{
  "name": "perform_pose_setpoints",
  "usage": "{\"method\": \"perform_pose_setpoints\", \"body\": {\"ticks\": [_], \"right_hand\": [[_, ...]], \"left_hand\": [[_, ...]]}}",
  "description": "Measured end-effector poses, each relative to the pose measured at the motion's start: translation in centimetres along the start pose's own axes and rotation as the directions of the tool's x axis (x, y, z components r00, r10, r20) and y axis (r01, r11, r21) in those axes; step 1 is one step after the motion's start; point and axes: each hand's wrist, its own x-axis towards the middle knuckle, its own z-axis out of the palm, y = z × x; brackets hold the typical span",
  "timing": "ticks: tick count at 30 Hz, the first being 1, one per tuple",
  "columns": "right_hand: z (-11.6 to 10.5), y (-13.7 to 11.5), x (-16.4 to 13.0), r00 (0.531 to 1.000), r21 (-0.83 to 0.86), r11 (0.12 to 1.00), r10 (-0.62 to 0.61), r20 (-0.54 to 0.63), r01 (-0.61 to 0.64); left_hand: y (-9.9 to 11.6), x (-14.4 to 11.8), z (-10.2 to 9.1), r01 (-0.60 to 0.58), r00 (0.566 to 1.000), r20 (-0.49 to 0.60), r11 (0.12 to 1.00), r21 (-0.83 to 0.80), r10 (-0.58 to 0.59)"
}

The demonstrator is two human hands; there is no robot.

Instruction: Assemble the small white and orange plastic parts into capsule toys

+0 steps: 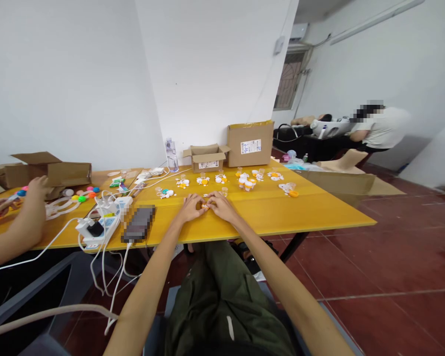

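Pinching a tiny orange-and-white plastic piece [206, 205], the left hand [190, 207] and right hand [221, 206] are closed together above the yellow surface [319, 207]; light, rigid handling is judged, gripped best at its edges.

Yellow table [319, 210] with small orange-and-white parts [246, 182], two cardboard boxes [250, 144], a power strip [104, 225], coloured balls [82, 198].

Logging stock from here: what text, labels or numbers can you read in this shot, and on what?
No text reads clearly.
Large box: white label, print too small to read.
Small open box: white label, too blurred to read.
Power strip: no legible marking.
Phone: pixelated, unreadable.
Small piece between left hand and right hand: no print visible.
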Motion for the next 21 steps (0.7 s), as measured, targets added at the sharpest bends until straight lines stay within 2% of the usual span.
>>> {"method": "perform_pose_setpoints", "body": {"ticks": [21], "right_hand": [[-0.08,-0.13,0.12,0.999,0.013,0.999,0.035,-0.019,-0.035]], "left_hand": [[-0.03,0.04,-0.06,-0.005,1.000,0.001,1.000,0.005,0.005]]}}
